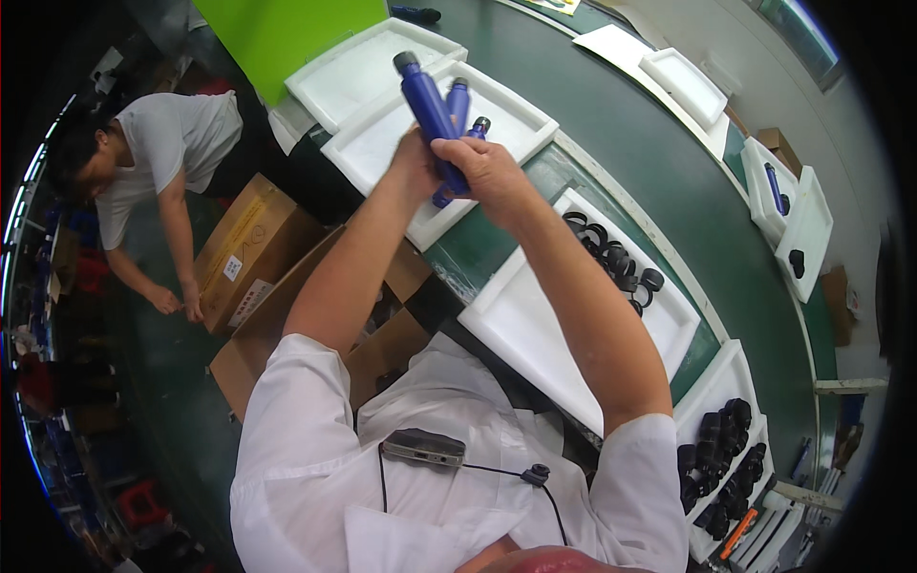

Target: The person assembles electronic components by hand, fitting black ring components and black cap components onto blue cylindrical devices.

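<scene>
Over a white foam tray at the upper middle, both my hands are close together around blue tubes. My left hand is closed on a thick blue tube with a dark end cap, which tilts up and to the left. My right hand has its thumb and fingers closed on the lower part of the same tube. A second blue tube shows just behind it. Part of a third, dark-capped blue tube appears by my right fingers; whether it is held or lies in the tray I cannot tell.
A white tray with black ring-shaped parts lies under my right forearm. More black parts fill trays at lower right. Open cardboard boxes stand left of me. A co-worker bends beside a carton.
</scene>
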Demonstrator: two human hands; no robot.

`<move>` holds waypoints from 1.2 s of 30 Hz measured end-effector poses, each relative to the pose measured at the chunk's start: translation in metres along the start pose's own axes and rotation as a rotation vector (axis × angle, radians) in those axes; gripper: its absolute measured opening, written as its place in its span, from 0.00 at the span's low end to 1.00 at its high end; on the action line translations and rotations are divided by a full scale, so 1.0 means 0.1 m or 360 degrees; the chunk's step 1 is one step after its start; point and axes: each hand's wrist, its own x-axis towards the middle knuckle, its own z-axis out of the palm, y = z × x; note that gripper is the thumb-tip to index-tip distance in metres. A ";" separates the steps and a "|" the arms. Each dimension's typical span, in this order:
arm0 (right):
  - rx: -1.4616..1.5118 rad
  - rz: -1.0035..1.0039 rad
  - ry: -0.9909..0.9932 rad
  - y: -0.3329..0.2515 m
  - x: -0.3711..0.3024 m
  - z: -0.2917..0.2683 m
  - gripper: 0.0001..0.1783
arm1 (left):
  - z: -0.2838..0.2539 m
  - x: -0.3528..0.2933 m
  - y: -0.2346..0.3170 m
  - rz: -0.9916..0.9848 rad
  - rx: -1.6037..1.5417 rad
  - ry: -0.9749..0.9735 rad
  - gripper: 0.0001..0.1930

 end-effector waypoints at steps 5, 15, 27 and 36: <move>-0.0188 -0.0127 0.0285 0.12 -0.08 0.22 0.21 | -0.73 0.26 0.39 0.0256 0.1040 0.0354 0.34; -0.1147 -0.0535 0.1092 0.52 -1.16 0.34 0.22 | -0.07 -0.55 0.02 0.0336 0.0919 -0.0492 0.27; -0.1896 0.0082 0.1682 0.97 -2.80 -0.72 0.16 | 0.11 -1.40 0.09 0.0464 0.1407 -0.0973 0.24; -0.2308 0.0269 0.1693 1.21 -2.32 -1.05 0.25 | 0.52 -1.88 -0.68 0.1044 0.2125 -0.1266 0.24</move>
